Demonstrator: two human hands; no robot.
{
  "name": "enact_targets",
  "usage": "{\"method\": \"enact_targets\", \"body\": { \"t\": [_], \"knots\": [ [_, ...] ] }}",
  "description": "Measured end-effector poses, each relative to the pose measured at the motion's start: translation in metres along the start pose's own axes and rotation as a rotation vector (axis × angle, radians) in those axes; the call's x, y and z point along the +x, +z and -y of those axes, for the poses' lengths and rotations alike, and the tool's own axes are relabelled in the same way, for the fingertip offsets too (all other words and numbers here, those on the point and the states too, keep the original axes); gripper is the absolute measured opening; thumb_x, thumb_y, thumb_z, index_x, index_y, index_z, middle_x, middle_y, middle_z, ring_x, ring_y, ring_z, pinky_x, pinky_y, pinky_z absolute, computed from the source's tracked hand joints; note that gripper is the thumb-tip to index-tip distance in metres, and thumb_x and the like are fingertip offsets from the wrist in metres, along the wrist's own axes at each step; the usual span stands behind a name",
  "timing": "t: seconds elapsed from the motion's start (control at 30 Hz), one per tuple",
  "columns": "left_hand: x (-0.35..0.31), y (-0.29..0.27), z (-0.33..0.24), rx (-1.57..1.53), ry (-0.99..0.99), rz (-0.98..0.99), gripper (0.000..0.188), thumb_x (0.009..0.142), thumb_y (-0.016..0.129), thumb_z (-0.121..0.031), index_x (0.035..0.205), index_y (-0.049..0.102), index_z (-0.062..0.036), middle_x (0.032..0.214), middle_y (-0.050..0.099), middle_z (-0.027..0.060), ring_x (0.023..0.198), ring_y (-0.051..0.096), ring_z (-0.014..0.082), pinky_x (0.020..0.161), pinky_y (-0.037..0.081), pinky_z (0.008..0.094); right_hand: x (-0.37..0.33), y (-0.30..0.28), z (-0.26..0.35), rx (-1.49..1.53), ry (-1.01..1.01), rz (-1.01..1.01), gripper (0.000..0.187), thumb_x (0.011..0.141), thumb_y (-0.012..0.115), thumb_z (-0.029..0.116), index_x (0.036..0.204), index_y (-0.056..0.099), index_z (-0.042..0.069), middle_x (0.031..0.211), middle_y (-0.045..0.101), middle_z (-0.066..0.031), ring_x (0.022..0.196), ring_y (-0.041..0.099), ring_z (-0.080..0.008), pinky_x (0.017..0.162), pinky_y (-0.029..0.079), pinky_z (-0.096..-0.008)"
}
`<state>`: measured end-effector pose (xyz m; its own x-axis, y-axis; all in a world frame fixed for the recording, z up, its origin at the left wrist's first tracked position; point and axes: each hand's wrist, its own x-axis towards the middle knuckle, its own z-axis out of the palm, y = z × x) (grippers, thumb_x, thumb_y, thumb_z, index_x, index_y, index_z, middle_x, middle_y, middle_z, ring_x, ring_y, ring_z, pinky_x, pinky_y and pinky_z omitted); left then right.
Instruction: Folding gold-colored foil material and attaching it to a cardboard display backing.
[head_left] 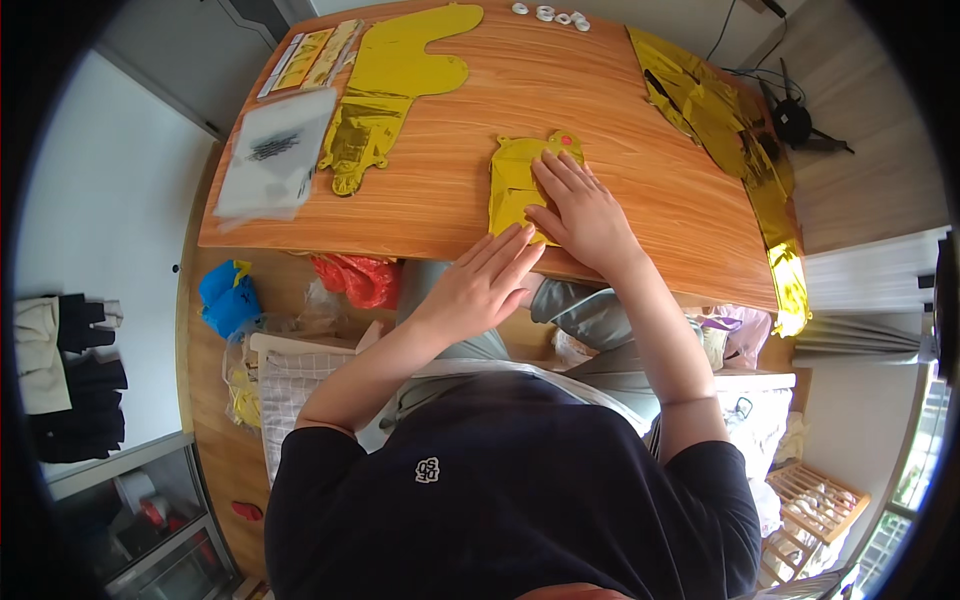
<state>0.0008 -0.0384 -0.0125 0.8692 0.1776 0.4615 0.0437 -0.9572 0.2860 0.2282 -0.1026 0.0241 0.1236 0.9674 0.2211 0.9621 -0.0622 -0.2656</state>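
Observation:
A gold foil balloon (513,178), folded into a flat rectangle, lies near the front edge of the wooden table. Small tabs and a pink-red spot show along its far end. My right hand (592,215) rests flat over its right side with the fingers stretched out, hiding part of the foil. At the table edge, my left hand (478,285) has its fingers extended, the tips at the near end of the folded foil. Whether those tips press on the foil or only hover, I cannot tell. Neither hand grips anything.
Another gold foil balloon (408,65) lies spread out at the far left. Beside it are clear plastic bags (272,170) with dark thin pieces and printed packets (308,60). More gold foil (715,110) drapes over the right edge. Small white rolls (546,13) sit at the back.

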Motion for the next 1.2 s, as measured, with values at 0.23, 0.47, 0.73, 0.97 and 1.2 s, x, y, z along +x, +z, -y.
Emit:
{"method": "enact_targets", "body": {
  "t": [0.23, 0.47, 0.73, 0.97, 1.2],
  "knots": [
    [-0.021, -0.017, 0.007, 0.128, -0.066, 0.014, 0.058, 0.099, 0.065, -0.027, 0.15, 0.051, -0.0046, 0.143, 0.062, 0.0142, 0.137, 0.057, 0.029, 0.121, 0.037, 0.0505, 0.0, 0.007, -0.002, 0.024, -0.002, 0.022, 0.067, 0.103, 0.061, 0.046, 0.155, 0.048, 0.006, 0.162, 0.045, -0.0179, 0.153, 0.038, -0.0371, 0.126, 0.031, -0.0496],
    [-0.028, -0.017, 0.012, 0.136, -0.061, 0.024, 0.054, 0.099, 0.066, -0.027, 0.146, 0.055, -0.0042, 0.145, 0.062, 0.0129, 0.138, 0.057, 0.0281, 0.121, 0.036, 0.0516, 0.0, 0.009, -0.001, 0.007, 0.007, 0.024, 0.069, 0.103, 0.059, 0.05, 0.157, 0.047, 0.008, 0.164, 0.043, -0.0176, 0.154, 0.036, -0.0369, 0.126, 0.029, -0.0497],
    [-0.021, -0.029, 0.026, -0.211, -0.223, -0.048, 0.047, 0.093, 0.074, -0.017, 0.138, 0.063, -0.0103, 0.138, 0.068, 0.0073, 0.131, 0.062, 0.0255, 0.122, 0.033, 0.0551, -0.001, 0.013, -0.002, -0.029, -0.002, 0.014, 0.07, 0.103, 0.058, 0.052, 0.158, 0.045, 0.009, 0.165, 0.041, -0.017, 0.154, 0.036, -0.0364, 0.127, 0.028, -0.0489],
    [-0.01, -0.042, 0.043, 0.077, 0.018, 0.033, 0.041, 0.092, 0.074, -0.019, 0.133, 0.068, -0.0132, 0.129, 0.073, 0.0005, 0.124, 0.066, 0.0219, 0.118, 0.039, 0.0531, -0.002, 0.016, -0.004, -0.03, -0.009, 0.002, 0.07, 0.104, 0.057, 0.053, 0.157, 0.046, 0.009, 0.165, 0.041, -0.0169, 0.154, 0.036, -0.0364, 0.127, 0.028, -0.048],
    [-0.008, -0.049, 0.06, 0.191, 0.191, 0.057, 0.037, 0.094, 0.073, -0.024, 0.13, 0.068, -0.0166, 0.122, 0.074, -0.0008, 0.12, 0.066, 0.0168, 0.115, 0.044, 0.053, -0.002, 0.018, -0.005, -0.032, -0.007, -0.02, 0.071, 0.103, 0.056, 0.053, 0.157, 0.046, 0.009, 0.164, 0.042, -0.0172, 0.153, 0.037, -0.0367, 0.127, 0.029, -0.0482]
  ]
}}
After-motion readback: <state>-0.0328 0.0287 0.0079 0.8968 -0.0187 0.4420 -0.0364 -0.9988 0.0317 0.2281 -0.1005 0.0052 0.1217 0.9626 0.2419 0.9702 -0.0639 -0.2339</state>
